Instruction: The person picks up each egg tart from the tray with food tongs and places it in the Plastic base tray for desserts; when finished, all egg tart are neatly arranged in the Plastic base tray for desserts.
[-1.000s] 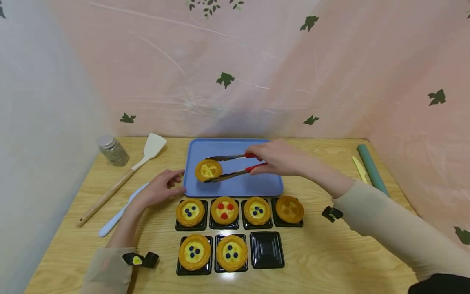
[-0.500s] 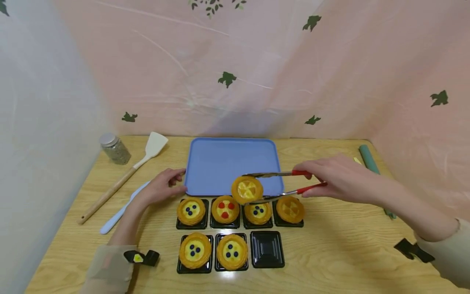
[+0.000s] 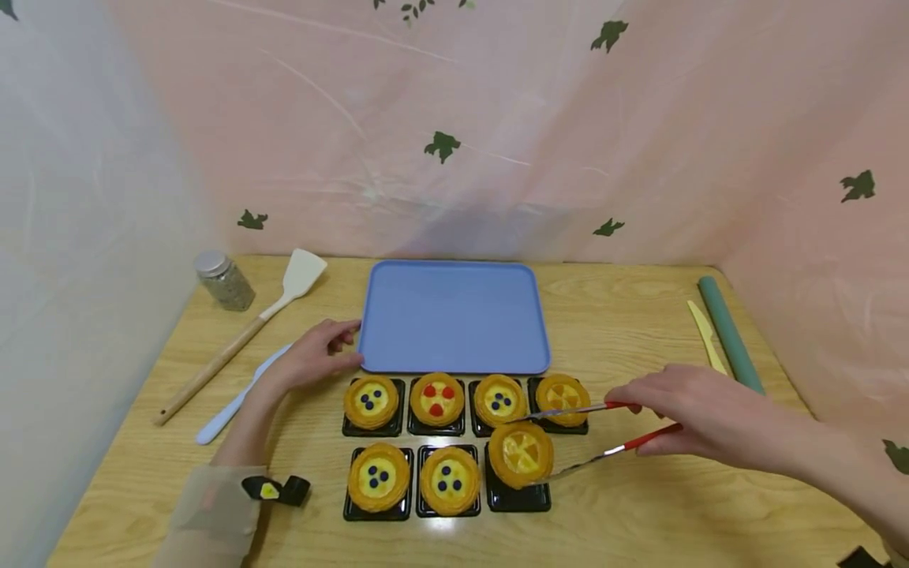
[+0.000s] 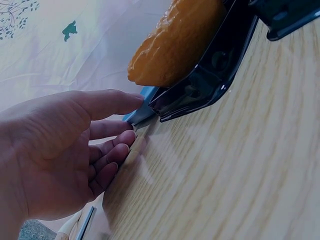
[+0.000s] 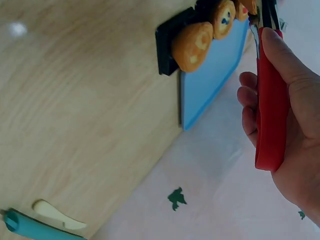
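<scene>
My right hand grips a pair of tongs by their red handles. Between the metal arms is an egg tart with yellow fruit wedges, over a black square tray at the right of the front row and hiding much of it. My left hand rests at the left edge of the blue tray, thumb and forefinger at the rim, the other fingers loosely bent. Several more tarts sit on black trays in two rows, such as a strawberry tart and a blueberry tart.
A spatula, a pale blue spreader and a lidded glass jar are on the left side. On the right lie a yellow knife and a green roll. A pink curtain hangs behind the wooden table.
The tongs carried the fruit-wedge tart off the blue tray, rightward and toward the front, to above the bare black tray. My left hand has stayed at the blue tray's edge.
</scene>
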